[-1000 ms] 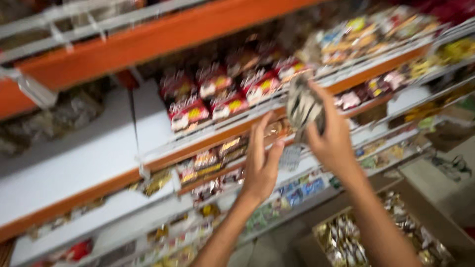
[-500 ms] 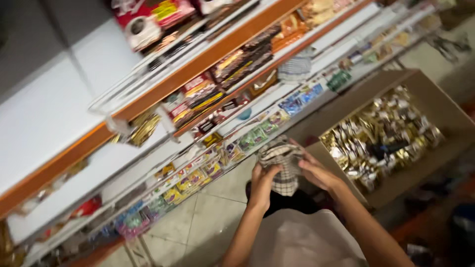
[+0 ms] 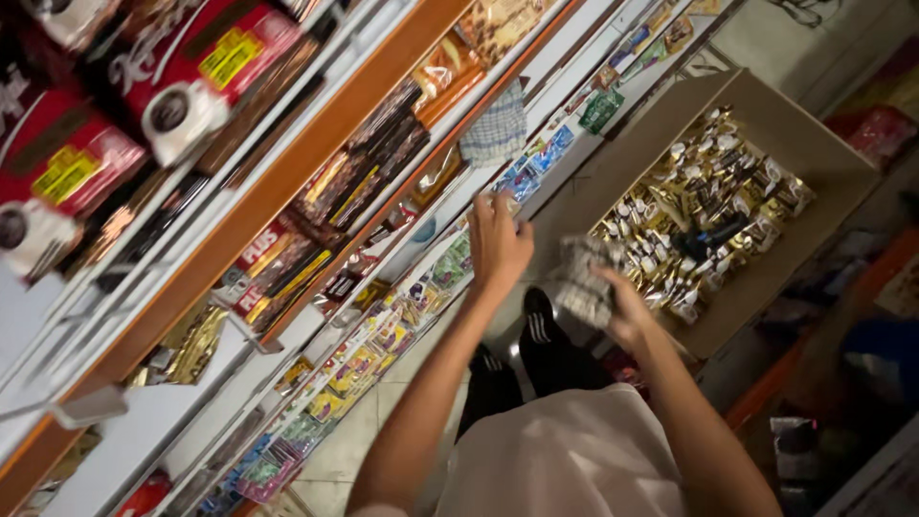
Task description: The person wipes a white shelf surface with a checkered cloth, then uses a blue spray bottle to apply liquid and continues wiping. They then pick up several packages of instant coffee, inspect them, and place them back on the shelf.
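My left hand (image 3: 498, 239) reaches out, fingers spread, to the lower shelf rail (image 3: 450, 263) where small blue and green sachets hang; it holds nothing. My right hand (image 3: 622, 311) is closed on a crumpled grey checked cloth (image 3: 579, 278), held low beside a cardboard box (image 3: 766, 278) full of gold and black sachets (image 3: 699, 211). A second checked cloth (image 3: 496, 126) lies draped over the shelf edge above my left hand.
Orange-edged store shelves (image 3: 287, 182) run diagonally, stacked with red coffee packs (image 3: 191, 67), dark brown packets (image 3: 369, 158) and strips of small sachets (image 3: 364, 359). Tiled floor (image 3: 354, 440) shows below, with my dark shoes (image 3: 541, 325) on it.
The view swung down from the upper shelves. Both hands came down with the cloth; my left hand let go of it and moved out to the lower shelf rail.
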